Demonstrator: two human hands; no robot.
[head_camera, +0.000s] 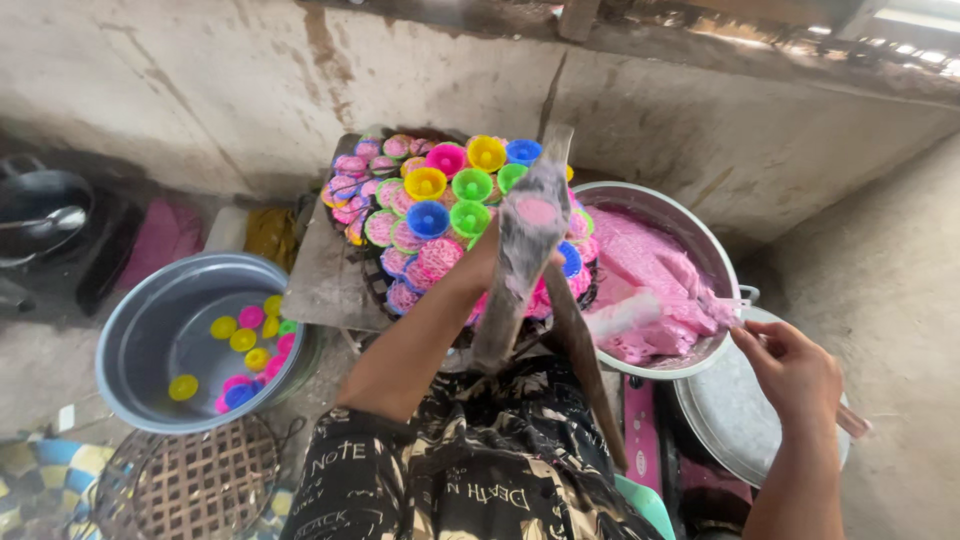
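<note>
My left hand (481, 258) reaches over a round rack (372, 283) packed with several small colourful cups (428, 184), some filled with pink batter. A grey wooden paddle (528, 228) smeared pink stands in front of that hand and hides its fingers. My right hand (793, 372) is shut on the handle of a pink-coated ladle (622, 314) that lies in the pink batter (650, 270). The batter fills a metal pot (703, 238) right of the rack.
A grey basin (150, 320) at the left holds several loose cups in water. A woven wire rack (190, 482) lies below it. A metal lid (728, 420) sits under my right hand. A black pan (40, 212) is far left; a concrete wall runs behind.
</note>
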